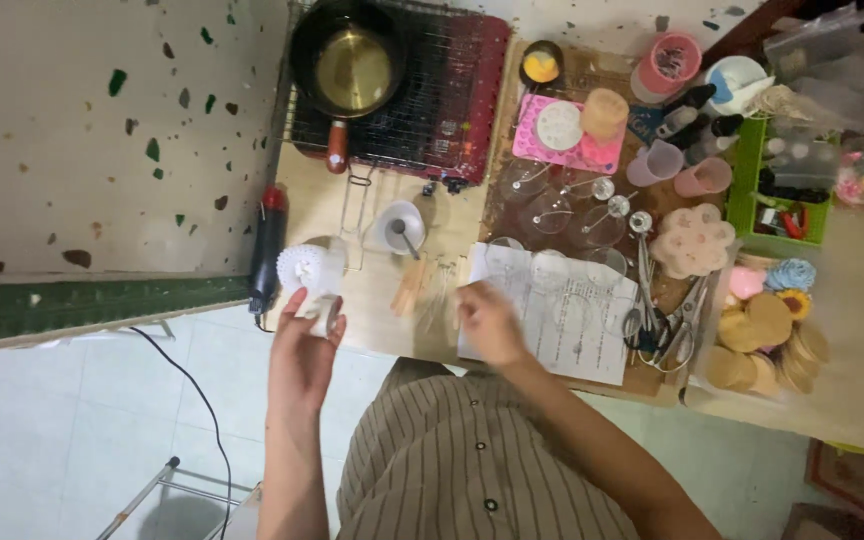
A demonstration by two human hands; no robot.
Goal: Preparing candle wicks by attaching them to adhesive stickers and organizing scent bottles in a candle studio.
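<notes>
Wooden worktop [392, 320] carries everything, and we note the items from largest down. At its far edge a dark wire rack [432, 100] holds a black saucepan [350, 62] with yellowish liquid inside and a red-tipped handle pointing toward the near edge. Near the middle of the near edge lies a printed paper sheet [582, 330], with clear glass cups [572, 215] standing just beyond it. A pink silicone mould [562, 135] sits to the right of the rack, and a flower-shaped beige mould [692, 240] lies further right. Scissors [682, 320] rest beside the sheet's right edge. A black heat tool [266, 250] lies along the left edge of the worktop.

We see the left hand [302, 350] at the near left corner, its fingers closed around a small white moulded piece [314, 285], lifted just above the worktop's edge. The right hand [487, 320] rests on the left part of the paper sheet, fingers curled loosely; it is blurred, so we cannot tell whether it grips anything.
</notes>
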